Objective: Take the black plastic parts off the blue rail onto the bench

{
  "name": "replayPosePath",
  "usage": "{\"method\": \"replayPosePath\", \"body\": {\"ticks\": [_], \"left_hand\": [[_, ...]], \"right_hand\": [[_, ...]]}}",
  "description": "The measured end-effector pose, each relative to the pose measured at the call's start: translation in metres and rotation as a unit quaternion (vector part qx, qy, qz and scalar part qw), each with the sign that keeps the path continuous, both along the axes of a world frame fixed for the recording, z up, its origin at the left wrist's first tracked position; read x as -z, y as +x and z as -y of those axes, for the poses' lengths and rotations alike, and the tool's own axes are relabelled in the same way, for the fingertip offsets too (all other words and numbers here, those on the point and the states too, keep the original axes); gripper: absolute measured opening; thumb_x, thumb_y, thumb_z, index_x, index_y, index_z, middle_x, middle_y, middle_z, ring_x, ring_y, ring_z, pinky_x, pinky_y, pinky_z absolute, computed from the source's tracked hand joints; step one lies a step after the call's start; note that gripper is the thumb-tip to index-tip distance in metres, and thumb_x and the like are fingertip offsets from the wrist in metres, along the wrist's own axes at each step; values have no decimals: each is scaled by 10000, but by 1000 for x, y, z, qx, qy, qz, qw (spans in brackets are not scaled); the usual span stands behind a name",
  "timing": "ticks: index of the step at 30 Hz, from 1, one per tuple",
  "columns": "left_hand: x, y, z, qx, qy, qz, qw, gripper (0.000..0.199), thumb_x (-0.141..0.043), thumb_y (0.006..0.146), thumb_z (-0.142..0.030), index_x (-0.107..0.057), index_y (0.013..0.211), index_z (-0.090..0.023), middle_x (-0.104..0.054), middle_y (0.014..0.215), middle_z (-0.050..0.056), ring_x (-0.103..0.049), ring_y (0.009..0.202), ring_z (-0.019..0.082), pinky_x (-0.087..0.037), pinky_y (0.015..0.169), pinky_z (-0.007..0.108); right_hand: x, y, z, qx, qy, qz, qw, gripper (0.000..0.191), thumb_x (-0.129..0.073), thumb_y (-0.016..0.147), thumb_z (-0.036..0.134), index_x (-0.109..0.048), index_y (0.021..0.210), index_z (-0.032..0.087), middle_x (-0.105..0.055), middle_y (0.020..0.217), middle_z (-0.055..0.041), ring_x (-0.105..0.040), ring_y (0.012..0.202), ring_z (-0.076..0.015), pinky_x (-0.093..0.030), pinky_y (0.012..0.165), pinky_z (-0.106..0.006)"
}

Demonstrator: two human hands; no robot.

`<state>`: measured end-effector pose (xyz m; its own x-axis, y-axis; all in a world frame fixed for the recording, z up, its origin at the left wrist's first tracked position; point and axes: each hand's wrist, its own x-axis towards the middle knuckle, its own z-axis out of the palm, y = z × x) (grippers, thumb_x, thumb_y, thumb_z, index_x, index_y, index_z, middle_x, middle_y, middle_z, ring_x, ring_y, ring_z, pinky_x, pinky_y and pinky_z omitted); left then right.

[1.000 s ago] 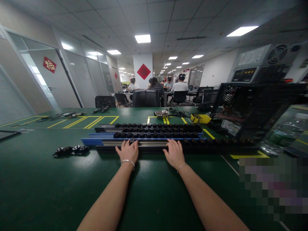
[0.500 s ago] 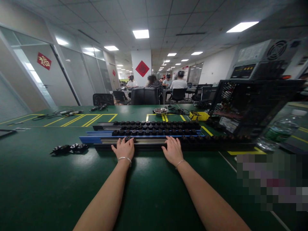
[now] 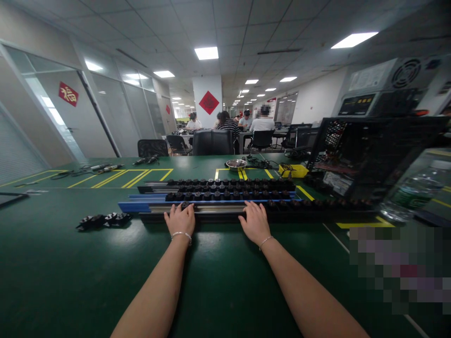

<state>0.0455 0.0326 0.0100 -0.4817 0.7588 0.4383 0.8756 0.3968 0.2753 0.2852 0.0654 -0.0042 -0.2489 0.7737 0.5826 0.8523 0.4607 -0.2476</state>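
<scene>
On the front rail [image 3: 218,218], one socket module [image 3: 185,205] is being touched by the left hand [image 3: 180,220], its unfilled stretch by the right hand [image 3: 256,221]; neither grip can be told. Seated modules [image 3: 292,204] are lined rightward, loose modules [image 3: 90,222] strewn leftward.

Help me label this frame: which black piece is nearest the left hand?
The lone piece right at the left hand; others sit in rows or a cluster.
</scene>
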Motion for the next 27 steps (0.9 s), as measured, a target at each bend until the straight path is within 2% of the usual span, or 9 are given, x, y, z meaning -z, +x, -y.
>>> {"method": "replayPosePath", "body": {"ticks": [15,27], "left_hand": [[-3,-4,2,-13,11,0,1000,438,-253,871,-412,-653,1032,-336,-588,1192,45,-372,1228,265,-231,1017,512],[1,-7,0,-26,21,-7,999,431,-268,860,-445,-670,986,-357,-587,1195,19,-383,1213,270,-240,1006,511]], "right_hand": [[-1,0,0,-2,2,-7,1000,115,-498,786,265,-542,849,179,-555,1206,-99,-433,1180,-248,-210,1039,-470],[2,1,-2,-5,17,-7,1000,93,-479,795,252,-535,833,188,-569,1184,-90,-454,1153,-236,-221,1029,-475]]}}
